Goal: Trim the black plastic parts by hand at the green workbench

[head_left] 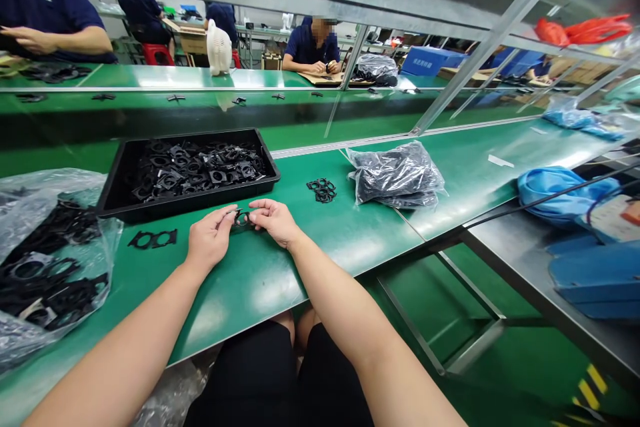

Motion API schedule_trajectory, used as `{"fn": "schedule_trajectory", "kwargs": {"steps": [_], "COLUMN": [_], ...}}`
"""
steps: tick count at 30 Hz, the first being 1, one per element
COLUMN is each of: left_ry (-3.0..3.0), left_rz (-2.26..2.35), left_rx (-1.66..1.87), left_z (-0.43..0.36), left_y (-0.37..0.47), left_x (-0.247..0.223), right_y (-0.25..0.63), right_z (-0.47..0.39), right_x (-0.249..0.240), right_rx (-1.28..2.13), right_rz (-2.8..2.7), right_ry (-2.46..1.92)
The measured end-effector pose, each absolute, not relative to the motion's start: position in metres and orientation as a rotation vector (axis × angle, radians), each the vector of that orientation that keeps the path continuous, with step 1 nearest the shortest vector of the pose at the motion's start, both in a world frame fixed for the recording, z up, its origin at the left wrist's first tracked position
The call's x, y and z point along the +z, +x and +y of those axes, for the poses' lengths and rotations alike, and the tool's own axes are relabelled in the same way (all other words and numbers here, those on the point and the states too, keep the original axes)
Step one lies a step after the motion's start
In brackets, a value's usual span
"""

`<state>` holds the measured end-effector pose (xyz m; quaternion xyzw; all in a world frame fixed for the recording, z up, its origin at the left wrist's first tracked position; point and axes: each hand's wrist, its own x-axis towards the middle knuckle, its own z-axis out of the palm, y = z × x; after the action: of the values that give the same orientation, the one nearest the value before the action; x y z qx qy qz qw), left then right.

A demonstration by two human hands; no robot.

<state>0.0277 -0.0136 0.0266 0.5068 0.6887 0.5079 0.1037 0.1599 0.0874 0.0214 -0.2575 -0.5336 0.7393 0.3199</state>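
Note:
Between my two hands, just above the green bench, is a small black ring-shaped part (242, 217). My left hand (213, 235) pinches its left side, and my right hand (276, 221) pinches the right side. Behind my hands stands a black tray (200, 199) heaped with black parts. Two flat black frames (153, 239) lie on the bench left of my left hand. To the right of my right hand is a small pile of thin black parts (323, 190). A clear bag of black parts (397, 173) rests farther right.
At the left edge an open plastic bag (55, 267) holds more black parts. A metal post (450, 80) rises behind the bench (260, 280). Small parts lie on a strip beyond the tray. A person (313, 47) sits across. Blue equipment (597, 273) stands at the right.

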Motion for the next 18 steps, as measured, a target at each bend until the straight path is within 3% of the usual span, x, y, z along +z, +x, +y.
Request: {"fn": "schedule_trajectory", "kwargs": {"steps": [7, 12, 18], "left_ry": [1.162, 1.438, 1.607], "left_rz": [1.957, 1.969, 1.963], "left_rx": [1.567, 1.328, 1.275], "left_z": [-0.012, -0.011, -0.011], "left_y": [0.024, 0.024, 0.026], "left_x": [0.028, 0.020, 0.017], "right_y": [0.158, 0.159, 0.161], "right_z": [0.090, 0.089, 0.088], "right_x": [0.019, 0.018, 0.020], "right_rx": [1.830, 1.875, 1.916], "right_rz": [-1.416, -1.475, -1.489], "right_ry": [-0.732, -0.704, -0.678]}}
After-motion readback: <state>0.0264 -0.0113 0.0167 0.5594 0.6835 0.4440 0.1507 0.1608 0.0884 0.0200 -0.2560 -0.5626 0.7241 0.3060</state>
